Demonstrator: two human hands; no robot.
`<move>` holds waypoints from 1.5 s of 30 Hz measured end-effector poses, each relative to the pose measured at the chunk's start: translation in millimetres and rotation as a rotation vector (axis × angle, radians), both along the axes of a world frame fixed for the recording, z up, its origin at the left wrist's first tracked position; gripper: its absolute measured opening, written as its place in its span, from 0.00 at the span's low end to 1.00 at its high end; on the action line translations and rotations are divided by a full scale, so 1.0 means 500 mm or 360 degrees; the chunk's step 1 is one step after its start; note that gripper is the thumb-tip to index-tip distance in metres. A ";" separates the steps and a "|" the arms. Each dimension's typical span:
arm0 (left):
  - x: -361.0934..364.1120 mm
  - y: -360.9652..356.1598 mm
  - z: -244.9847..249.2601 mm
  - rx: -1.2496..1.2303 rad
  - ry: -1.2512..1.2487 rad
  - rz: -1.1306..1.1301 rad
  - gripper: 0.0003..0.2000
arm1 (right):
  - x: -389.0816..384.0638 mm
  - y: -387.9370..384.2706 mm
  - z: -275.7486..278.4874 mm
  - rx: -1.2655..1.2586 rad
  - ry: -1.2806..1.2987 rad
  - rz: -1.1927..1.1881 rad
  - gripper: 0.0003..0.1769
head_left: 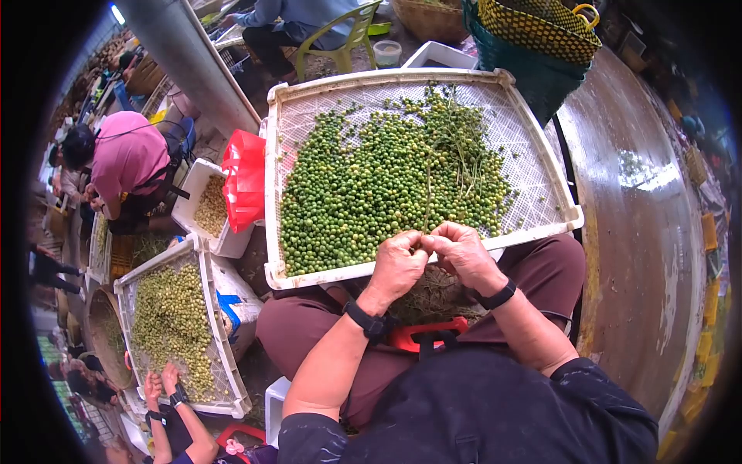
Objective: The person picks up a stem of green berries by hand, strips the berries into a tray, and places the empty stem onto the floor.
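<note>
Pinching long, thin, green-brown stem (pixel 429 189) with left hand (pixel 400 267) and right hand (pixel 465 254) | by near rim of white plastic mesh tray (pixel 541 230) | likely light, bendy, easy to snap | best held softly, low down

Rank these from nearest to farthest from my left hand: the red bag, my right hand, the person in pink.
1. Right hand, just right of your left hand.
2. Red bag, against the big tray's left side.
3. Person in pink, far left, past the bag.
</note>
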State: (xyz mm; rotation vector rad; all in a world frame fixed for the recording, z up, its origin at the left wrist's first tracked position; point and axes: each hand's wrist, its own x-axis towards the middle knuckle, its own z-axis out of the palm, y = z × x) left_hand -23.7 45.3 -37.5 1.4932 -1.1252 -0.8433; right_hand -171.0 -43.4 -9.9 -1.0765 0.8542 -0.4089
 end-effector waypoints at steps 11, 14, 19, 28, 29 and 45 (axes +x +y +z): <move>-0.011 0.022 0.017 0.0103 0.0867 -0.0040 0.12 | -0.012 -0.011 -0.010 0.0295 0.0004 -0.0004 0.13; -0.012 0.015 0.006 0.0125 0.0985 0.0034 0.10 | -0.017 -0.013 -0.006 0.0346 -0.0024 0.0027 0.13; -0.019 0.004 0.017 0.0080 0.1264 0.0191 0.06 | -0.017 -0.013 -0.006 0.0428 -0.0084 0.0062 0.13; 0.027 0.011 0.043 -0.0017 0.1032 0.0115 0.07 | -0.021 -0.044 -0.059 0.1031 -0.0779 -0.0303 0.07; 0.035 0.021 0.059 0.0031 0.0849 0.0004 0.08 | -0.028 -0.054 -0.061 0.1053 -0.0805 -0.0360 0.07; -0.002 0.048 0.062 -0.0042 -0.0647 -0.0109 0.06 | -0.037 -0.041 -0.045 0.1339 -0.1084 -0.0460 0.39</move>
